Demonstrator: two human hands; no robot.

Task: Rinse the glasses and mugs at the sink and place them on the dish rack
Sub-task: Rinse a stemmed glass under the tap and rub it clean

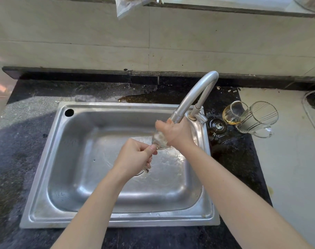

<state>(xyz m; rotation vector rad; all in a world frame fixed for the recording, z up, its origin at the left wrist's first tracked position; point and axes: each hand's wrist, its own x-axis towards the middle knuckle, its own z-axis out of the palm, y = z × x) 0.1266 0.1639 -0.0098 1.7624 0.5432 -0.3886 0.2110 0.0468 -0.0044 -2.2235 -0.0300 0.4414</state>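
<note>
A stemmed glass (pixel 160 141) is held over the basin of the steel sink (pixel 153 220), tipped on its side, with its mouth turned up toward the spout of the curved faucet (pixel 198 92). The stem is gripped by the left hand (pixel 135 157), whose fingers (pixel 147 159) are curled tight round it, and the foot of the glass can be seen poking out below the fist. The bowl is clasped by the right hand (pixel 174 133) just under the spout. Its fingers are wrapped over the rim end, so the mouth itself is hidden, and the bowl looks whitish and wet inside. A wet sheen and splash marks are spread across the basin floor beneath the glass. On the dark worktop (pixel 27 141) to the right of the sink two more pieces are set well apart from the hands: a small glass (pixel 233 114) with a little amber liquid in its bottom and, just beside it, a ribbed glass mug (pixel 259 119) with its handle turned toward the viewer. Whether the two touch cannot be told. A dark round fitting (pixel 218 125) is let into the worktop between them and the faucet base. Behind, a tiled wall (pixel 81 42) is seen, with a clear plastic bag (pixel 128 6) hanging at its top edge.
</note>
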